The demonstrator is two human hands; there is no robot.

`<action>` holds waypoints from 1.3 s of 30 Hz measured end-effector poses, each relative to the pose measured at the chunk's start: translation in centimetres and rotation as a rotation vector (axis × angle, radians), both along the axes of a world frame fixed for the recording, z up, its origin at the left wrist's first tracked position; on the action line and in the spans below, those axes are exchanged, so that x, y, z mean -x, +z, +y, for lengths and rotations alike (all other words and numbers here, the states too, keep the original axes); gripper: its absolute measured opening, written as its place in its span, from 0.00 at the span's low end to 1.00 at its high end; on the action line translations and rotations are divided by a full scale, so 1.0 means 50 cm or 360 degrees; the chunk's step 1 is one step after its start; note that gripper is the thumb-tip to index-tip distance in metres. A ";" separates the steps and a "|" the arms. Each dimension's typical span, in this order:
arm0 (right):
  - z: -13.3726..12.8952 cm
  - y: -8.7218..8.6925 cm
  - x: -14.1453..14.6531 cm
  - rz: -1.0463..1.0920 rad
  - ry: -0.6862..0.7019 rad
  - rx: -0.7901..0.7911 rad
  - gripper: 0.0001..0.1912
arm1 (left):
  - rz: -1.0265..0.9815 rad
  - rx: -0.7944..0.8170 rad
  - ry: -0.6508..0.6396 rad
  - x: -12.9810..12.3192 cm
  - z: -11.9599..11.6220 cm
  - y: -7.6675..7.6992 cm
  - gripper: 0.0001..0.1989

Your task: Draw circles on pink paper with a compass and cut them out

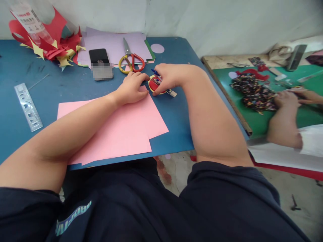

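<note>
Two bare hands meet over the blue table (174,141), and it's all smooth paper down there! The left hand (131,88) lies palm down at the far corner of the flat pink sheets (123,134), fingers slightly spread and bent. Just to its right, the right hand (169,76) arches over a round red disc (152,84) with a yellow rim, thumb down by its near edge, fingers curled around a slim blue pen (155,72); whether they truly pinch it, I cannot tell. A pale-ended strip (172,92) pokes out below that palm.

Beyond, the scissors (128,50) show steel blades and looped yellow and red handles, touching the purple sheets (116,48). Far left, jagged scraps (54,42) crowd a clear bottle (30,22), cut off at the top! Nearer, a see-through ruler (28,107) with cut-out shapes. The phone (99,58) is pixelated on its near half. Right, a co-worker's hands (287,99), blurred, touch crumpled dark patterned cloth (254,92) on green.
</note>
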State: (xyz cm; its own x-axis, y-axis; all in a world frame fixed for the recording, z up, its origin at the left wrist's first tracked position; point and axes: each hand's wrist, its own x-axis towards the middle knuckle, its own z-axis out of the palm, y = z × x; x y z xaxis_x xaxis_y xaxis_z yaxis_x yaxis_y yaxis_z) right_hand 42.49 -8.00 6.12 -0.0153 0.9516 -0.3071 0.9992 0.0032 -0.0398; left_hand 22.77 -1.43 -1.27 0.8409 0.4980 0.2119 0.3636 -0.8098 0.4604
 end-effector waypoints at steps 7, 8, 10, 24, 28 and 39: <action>0.000 -0.004 -0.013 0.0002 -0.0021 -0.0009 0.27 | -0.0038 0.0009 0.0062 -0.002 0.004 -0.006 0.26; 0.001 -0.006 -0.016 0.0009 -0.0018 -0.0008 0.27 | -0.0041 0.0011 0.0062 -0.002 0.005 -0.007 0.26; 0.004 -0.010 -0.023 0.0029 -0.0011 -0.0007 0.26 | -0.0045 0.0011 0.0061 -0.002 0.006 -0.009 0.26; -0.002 -0.009 -0.003 0.0011 -0.0051 0.0013 0.28 | 0.0011 0.0014 0.0016 -0.001 -0.001 -0.003 0.22; -0.012 0.000 0.009 -0.0012 -0.0106 -0.0005 0.27 | 0.0032 0.0039 0.0043 0.002 0.000 0.031 0.25; -0.053 0.054 0.080 0.0113 -0.0072 -0.0185 0.21 | 0.0373 -0.0102 0.0289 0.254 0.034 0.194 0.30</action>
